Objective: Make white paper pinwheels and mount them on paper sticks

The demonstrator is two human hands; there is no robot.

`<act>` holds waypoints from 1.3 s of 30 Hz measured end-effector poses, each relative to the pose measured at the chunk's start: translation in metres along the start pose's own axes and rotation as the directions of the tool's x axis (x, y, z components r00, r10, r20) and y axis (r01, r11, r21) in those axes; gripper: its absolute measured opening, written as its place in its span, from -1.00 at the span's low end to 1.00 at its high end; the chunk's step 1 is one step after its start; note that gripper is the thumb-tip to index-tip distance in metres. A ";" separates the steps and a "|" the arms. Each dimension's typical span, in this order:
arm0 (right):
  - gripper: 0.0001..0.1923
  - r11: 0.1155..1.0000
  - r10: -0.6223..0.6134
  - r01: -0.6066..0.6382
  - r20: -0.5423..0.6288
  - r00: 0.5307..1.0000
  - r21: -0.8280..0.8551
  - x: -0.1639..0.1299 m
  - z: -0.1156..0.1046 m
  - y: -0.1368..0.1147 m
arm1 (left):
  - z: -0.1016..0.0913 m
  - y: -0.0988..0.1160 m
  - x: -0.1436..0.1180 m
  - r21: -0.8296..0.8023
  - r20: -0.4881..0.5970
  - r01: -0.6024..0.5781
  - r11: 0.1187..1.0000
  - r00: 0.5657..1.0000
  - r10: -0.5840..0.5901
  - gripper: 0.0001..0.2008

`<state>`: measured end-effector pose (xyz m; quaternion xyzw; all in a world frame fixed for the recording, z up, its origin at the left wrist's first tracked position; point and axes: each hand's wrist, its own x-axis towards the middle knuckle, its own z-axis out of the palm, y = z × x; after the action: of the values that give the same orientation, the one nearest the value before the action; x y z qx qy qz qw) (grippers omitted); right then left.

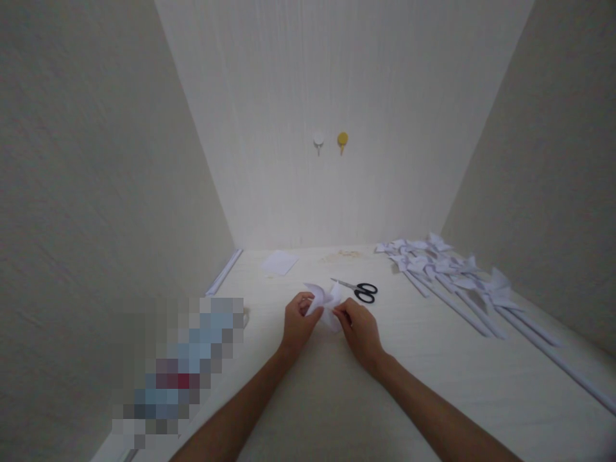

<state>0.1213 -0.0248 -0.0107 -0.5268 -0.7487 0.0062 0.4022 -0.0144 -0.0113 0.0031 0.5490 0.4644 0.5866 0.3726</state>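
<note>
Both hands meet over the middle of a pale table [433, 398]. My left hand [297, 324] and my right hand [360, 328] pinch a folded white paper piece [326, 303] between them, its pointed flaps sticking up and away from me. Black-handled scissors [359, 290] lie just behind the paper, shut, handles to the right.
Several finished white paper pinwheels on long white sticks [450, 273] lie in a row at the right. A loose white paper square [280, 262] lies at the back left, and a white stick [224, 272] runs along the left wall. Two hooks [330, 142] hang on the back wall.
</note>
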 end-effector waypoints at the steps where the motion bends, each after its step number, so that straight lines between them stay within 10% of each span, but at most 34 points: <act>1: -0.86 1.000 0.009 -0.009 0.003 1.000 -0.021 0.000 0.000 0.000 | 0.000 0.000 0.000 0.001 0.001 0.000 1.000 1.000 0.000 -0.77; 14: -0.80 0.976 0.139 -0.124 0.078 0.987 -0.177 0.001 -0.001 -0.005 | 0.002 -0.003 -0.003 0.064 -0.033 0.036 0.997 0.999 -0.034 -0.75; 25: -0.79 0.971 -0.020 0.042 0.094 0.995 -0.235 0.001 -0.002 -0.010 | 0.003 -0.002 -0.005 0.093 -0.021 -0.005 0.996 1.000 0.007 -0.76; 39: -0.82 0.992 0.042 -0.052 0.090 0.995 0.113 0.001 0.004 -0.001 | 0.004 0.002 -0.007 0.087 0.007 -0.019 0.996 1.000 0.018 -0.78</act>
<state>0.1184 -0.0231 -0.0125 -0.5194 -0.7514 0.0820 0.3985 -0.0097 -0.0176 0.0029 0.5709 0.4831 0.5676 0.3444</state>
